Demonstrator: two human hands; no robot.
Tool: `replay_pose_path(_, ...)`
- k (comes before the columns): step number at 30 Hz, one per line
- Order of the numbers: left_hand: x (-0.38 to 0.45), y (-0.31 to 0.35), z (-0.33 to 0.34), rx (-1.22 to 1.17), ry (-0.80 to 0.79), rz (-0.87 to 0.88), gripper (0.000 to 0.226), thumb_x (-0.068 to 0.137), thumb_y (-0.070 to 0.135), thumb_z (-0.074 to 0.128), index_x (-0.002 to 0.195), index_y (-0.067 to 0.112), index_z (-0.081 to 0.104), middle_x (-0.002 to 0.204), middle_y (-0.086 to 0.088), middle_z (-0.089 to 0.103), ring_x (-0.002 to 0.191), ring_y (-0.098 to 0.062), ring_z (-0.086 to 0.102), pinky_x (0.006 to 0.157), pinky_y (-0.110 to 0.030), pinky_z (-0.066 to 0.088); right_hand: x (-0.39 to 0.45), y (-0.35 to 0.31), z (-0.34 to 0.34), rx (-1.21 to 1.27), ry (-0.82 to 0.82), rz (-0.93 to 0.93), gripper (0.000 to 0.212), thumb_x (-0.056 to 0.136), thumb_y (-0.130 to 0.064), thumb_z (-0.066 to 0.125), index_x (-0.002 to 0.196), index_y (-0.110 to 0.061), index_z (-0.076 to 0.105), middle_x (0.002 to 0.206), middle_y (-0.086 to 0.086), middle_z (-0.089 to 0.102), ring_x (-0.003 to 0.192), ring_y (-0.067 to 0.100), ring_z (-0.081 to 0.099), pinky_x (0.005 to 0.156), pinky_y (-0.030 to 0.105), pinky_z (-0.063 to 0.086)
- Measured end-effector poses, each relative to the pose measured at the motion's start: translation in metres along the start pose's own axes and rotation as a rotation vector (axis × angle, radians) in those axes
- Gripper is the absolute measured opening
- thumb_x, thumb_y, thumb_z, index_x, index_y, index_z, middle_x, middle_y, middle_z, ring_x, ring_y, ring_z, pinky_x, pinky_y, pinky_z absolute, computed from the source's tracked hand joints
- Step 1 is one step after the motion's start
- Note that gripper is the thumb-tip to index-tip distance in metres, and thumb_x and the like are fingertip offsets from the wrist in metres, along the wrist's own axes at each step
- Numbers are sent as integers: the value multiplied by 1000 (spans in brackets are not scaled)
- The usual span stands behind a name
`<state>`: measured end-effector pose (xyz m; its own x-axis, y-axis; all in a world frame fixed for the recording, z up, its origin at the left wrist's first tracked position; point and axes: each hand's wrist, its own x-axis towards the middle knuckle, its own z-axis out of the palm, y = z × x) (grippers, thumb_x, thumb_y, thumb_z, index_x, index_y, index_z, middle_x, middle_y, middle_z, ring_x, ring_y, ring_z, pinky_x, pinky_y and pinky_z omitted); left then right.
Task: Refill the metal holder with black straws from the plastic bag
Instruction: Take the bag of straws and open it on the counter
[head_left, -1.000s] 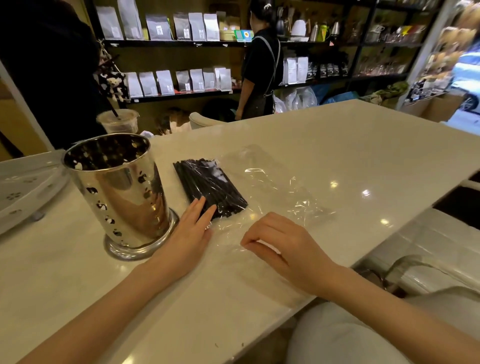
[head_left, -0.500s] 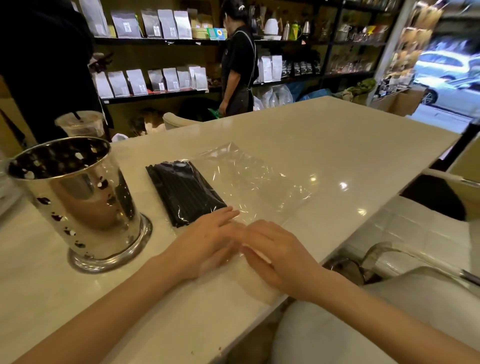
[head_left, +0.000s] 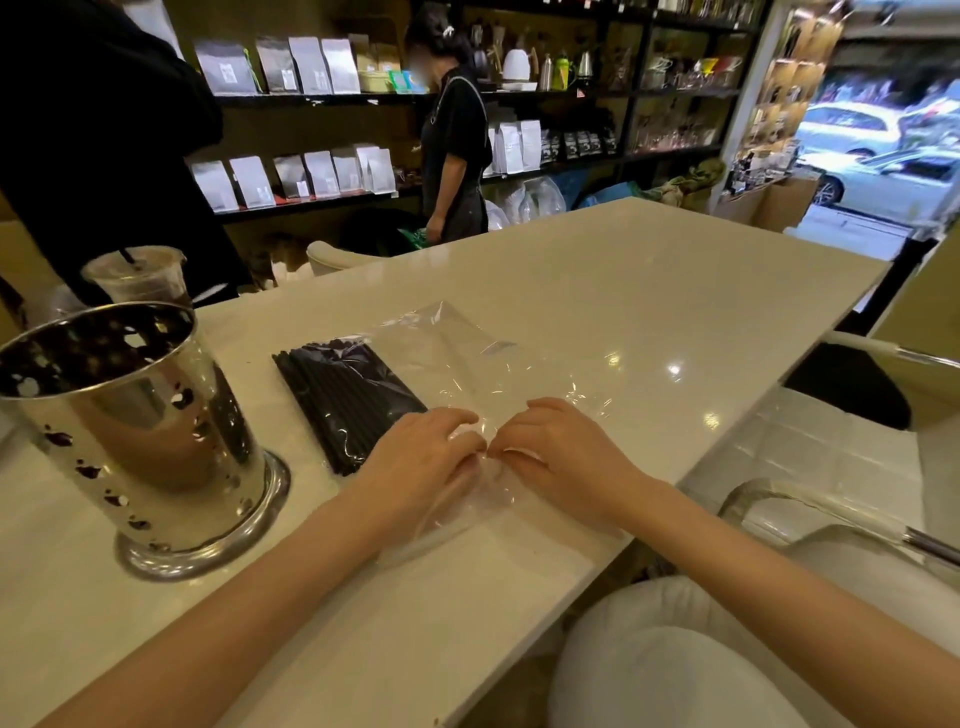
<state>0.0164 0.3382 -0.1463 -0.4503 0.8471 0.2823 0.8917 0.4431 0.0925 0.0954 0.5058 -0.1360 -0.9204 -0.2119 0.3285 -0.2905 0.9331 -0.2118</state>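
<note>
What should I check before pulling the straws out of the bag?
1. Both hands on the bag: left hand and right hand pinch the plastic bag at its near edge: ok.
2. Bag opened: cannot tell.
3. Black straws bundled inside the bag, lying flat: ok.
4. Metal holder upright, mouth clear, just left of the straws: ok.
5. Iced drink cup behind the holder, apart from the bag: ok.
6. Holder empty: cannot tell.
</note>
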Motion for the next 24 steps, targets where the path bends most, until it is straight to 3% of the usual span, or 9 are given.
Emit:
replay_pose_path(2,15,1,6,-24,14,-9,30,94,23,43,120,12,54,142,-9,44,130,-24,42,103,-39,35,-1,-4,-3,-28,19,-35,17,89,-11,55,93,-13,71,91,3,73,89,23,65,100,36,35)
replay_pose_path(5,31,-1,21,6,-171,-60,47,98,30,25,143,19,20,156,2,12,144,-14,9,115,-34,7,-5,-5,-5,-79,80,-87,14,81,-7,58,84,-11,72,80,4,74,77,23,68,88,34,45)
replay_pose_path(8,31,-2,28,132,-256,-33,49,99,34,19,145,23,7,157,3,5,144,-13,5,115,-33,4,-10,-3,-8,-81,69,-104,13,82,-8,61,88,-12,72,82,4,74,75,24,67,79,33,48)
replay_pose_path(15,25,-3,31,32,-208,-39,49,98,39,19,145,27,11,157,5,9,144,-10,5,115,-32,1,-32,-2,-21,-133,160,-156,17,73,-4,74,86,-14,74,77,2,74,72,21,69,69,31,54)
replay_pose_path(19,29,-7,34,114,-183,-30,50,97,37,22,145,26,13,157,3,11,143,-11,13,113,-33,10,-48,-6,-27,-219,169,-201,19,69,-6,78,84,-16,75,75,-1,74,71,19,69,66,29,55)
replay_pose_path(24,25,-6,34,25,-196,-44,50,97,39,19,145,29,11,157,6,9,143,-10,7,115,-33,4,-62,-9,-29,-291,133,-255,19,72,-12,78,90,-18,73,78,-3,74,75,16,69,67,28,54)
